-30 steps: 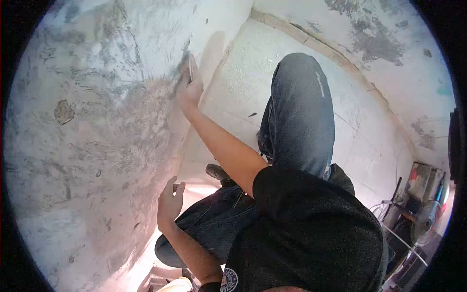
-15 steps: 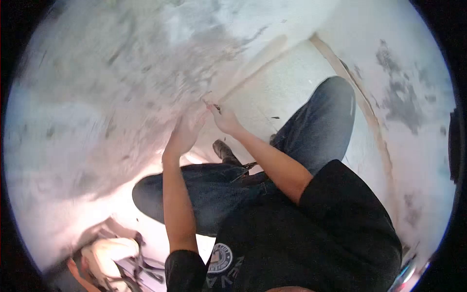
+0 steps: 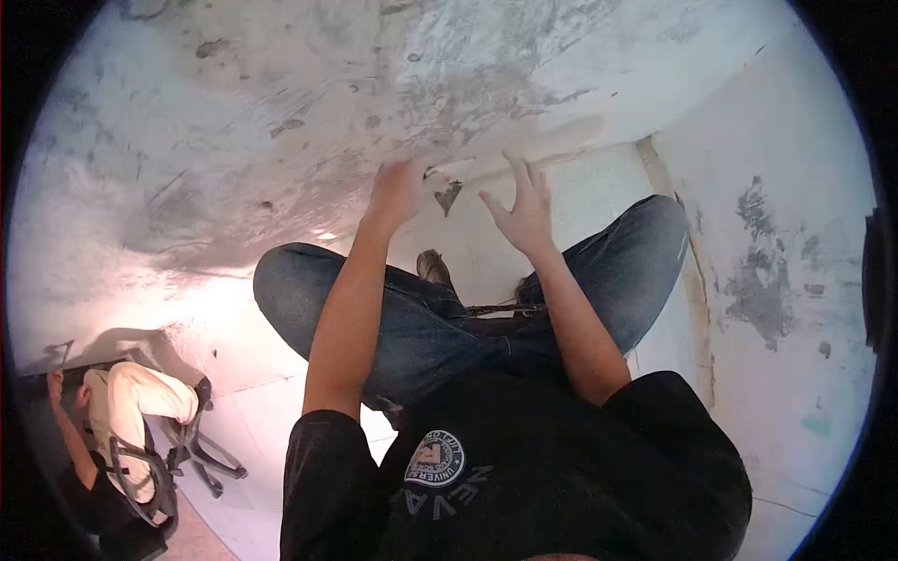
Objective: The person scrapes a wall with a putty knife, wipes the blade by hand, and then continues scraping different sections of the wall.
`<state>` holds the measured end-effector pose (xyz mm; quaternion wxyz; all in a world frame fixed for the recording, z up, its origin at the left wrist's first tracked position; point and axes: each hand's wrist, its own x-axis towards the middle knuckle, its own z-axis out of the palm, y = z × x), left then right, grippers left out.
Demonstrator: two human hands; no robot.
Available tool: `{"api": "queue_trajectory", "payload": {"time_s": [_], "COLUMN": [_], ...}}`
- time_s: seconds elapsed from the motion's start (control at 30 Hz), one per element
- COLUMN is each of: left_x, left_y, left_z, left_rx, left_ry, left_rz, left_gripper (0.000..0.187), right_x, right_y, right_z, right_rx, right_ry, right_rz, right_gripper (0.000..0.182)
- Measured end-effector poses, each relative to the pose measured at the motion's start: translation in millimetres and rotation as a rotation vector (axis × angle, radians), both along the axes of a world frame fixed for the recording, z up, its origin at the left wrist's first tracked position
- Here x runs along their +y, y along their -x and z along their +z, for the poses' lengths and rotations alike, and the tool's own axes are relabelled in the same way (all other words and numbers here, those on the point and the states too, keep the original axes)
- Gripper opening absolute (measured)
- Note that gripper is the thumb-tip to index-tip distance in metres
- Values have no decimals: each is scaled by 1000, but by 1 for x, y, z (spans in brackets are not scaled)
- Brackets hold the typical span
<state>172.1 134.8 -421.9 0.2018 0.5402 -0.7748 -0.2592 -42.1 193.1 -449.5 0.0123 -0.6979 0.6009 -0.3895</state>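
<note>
Wall [image 3: 281, 140] mostly scraped: grey bare patches, gouges, some white coat left near corner. Left hand [image 3: 398, 192] closed on small scraper [image 3: 447, 194], dark blade against wall base. Right hand [image 3: 521, 210] spread, empty, just beside blade. Scraper handle hidden in fist; floor strip under hands hard to read.

The wall [image 3: 281, 122] stands close ahead of both hands, blocking reach forward. Between left hand [image 3: 398, 192] and right hand [image 3: 519, 210] a gap stays open. Raised knees [image 3: 309, 280] crowd the room below; a side wall [image 3: 786, 234] closes the right.
</note>
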Motion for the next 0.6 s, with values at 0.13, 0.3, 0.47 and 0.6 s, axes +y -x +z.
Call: {"api": "queue_trajectory", "payload": {"time_s": [0.13,0.3,0.47,0.6], "left_x": [1,8,8,8], "left_y": [3,9,-26,-67], "left_z": [4,26,24,62], "left_rx": [-119,-184,81,-74], "left_ry": [131,374,454,62], "left_rz": [-125,-350,25,127], "left_gripper": [27,41,41,38], "right_x": [10,-10,-50,-104], "right_y": [-17,-15,9,35], "right_z": [41,9,15,-6], "right_rx": [134,116,191,419], "right_ry": [42,-370,-32,-16], "right_rz": [124,227,26,233], "right_gripper": [74,36,10,10]}}
